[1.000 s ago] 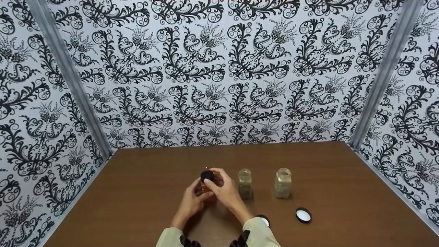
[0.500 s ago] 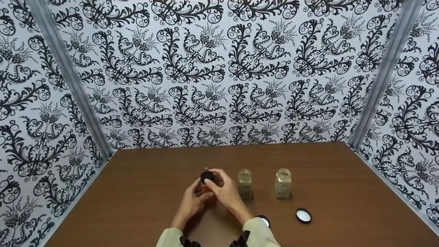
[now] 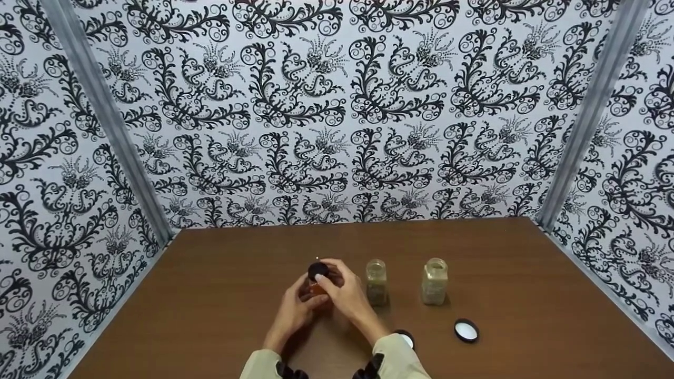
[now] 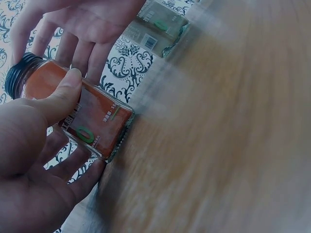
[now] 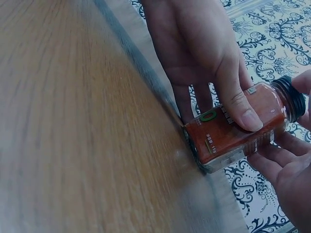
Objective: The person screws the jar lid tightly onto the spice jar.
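A square glass spice jar (image 4: pixel 104 116) of orange-red powder, with a printed label, stands on the wooden table slightly left of centre in the head view. Its black screw cap (image 3: pixel 318 270) is on its mouth. My left hand (image 3: pixel 296 311) grips the jar's body, thumb lying across the front face in the left wrist view. At the top, my right hand (image 3: pixel 348 296) holds the cap between thumb and fingers. The right wrist view shows the same jar (image 5: pixel 226 131) with its cap (image 5: pixel 290 99) at the right, partly covered by fingers.
Two uncapped glass jars (image 3: pixel 376 287) with dull greenish and pale contents (image 3: pixel 434 287) stand to the right. A black lid (image 3: pixel 466 331) lies with its white inside up nearer the front. Another lid (image 3: pixel 406 339) is partly hidden by my right sleeve. Patterned walls (image 3: pixel 337 158) enclose the table.
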Tool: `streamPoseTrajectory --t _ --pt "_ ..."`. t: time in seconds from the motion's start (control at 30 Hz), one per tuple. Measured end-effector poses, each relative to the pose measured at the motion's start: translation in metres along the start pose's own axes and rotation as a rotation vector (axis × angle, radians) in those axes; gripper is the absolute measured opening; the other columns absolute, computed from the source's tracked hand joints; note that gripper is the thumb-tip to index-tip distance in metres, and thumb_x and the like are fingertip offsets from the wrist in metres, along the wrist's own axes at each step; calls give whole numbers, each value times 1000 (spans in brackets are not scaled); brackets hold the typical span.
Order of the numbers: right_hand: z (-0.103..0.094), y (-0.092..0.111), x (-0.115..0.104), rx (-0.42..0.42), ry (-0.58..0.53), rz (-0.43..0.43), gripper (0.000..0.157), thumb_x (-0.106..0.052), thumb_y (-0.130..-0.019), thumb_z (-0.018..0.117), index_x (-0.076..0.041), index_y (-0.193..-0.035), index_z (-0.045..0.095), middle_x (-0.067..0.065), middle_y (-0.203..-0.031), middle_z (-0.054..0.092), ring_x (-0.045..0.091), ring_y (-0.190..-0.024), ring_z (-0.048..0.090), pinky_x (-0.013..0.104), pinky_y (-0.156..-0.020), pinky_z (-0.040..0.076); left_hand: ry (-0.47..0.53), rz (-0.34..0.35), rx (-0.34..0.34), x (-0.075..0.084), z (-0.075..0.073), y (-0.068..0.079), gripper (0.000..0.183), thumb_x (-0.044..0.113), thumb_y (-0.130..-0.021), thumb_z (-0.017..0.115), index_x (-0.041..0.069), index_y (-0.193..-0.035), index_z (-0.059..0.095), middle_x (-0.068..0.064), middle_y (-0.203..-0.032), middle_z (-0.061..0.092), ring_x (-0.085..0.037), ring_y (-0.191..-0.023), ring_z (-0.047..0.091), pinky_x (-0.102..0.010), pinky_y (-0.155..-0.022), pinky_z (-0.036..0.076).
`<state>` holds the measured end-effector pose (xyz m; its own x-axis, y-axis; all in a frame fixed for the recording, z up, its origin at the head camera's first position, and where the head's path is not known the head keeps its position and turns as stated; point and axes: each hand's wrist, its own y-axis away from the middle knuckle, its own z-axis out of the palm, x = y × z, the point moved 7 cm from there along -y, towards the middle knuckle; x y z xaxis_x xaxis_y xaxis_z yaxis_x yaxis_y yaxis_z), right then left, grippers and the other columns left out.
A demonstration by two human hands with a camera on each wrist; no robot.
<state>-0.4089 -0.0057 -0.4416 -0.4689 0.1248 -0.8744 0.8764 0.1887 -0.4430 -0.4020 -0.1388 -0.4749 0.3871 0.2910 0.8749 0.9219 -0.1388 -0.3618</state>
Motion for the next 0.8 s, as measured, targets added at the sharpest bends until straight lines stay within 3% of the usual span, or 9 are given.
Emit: streamPoseTrajectory --t 0.33,0.5,0.8 --pt "0 -1 1 -12 7 38 43 -25 -97 66 -7 -135 57 13 -129 67 27 -120 64 30 -102 53 38 -7 -25 1 1 0 60 16 -92 72 1 -145 48 -22 -126 65 -35 -118 64 -40 -100 56" --pt "0 -2 3 5 28 24 37 -26 -96 68 -8 -128 62 13 -121 71 27 -115 67 25 -96 54 25 -14 -17 1 0 0 59 16 -92 72 2 -145 49 -22 -126 66 -34 -118 65 -40 -100 56" --pt "0 -1 1 10 -48 26 38 -21 -96 68 -8 -131 60 15 -125 69 28 -117 66 25 -97 53 8 -26 -13 -3 1 0 59 19 -92 73 5 -145 50 -21 -128 65 -35 -119 64 -43 -101 55"
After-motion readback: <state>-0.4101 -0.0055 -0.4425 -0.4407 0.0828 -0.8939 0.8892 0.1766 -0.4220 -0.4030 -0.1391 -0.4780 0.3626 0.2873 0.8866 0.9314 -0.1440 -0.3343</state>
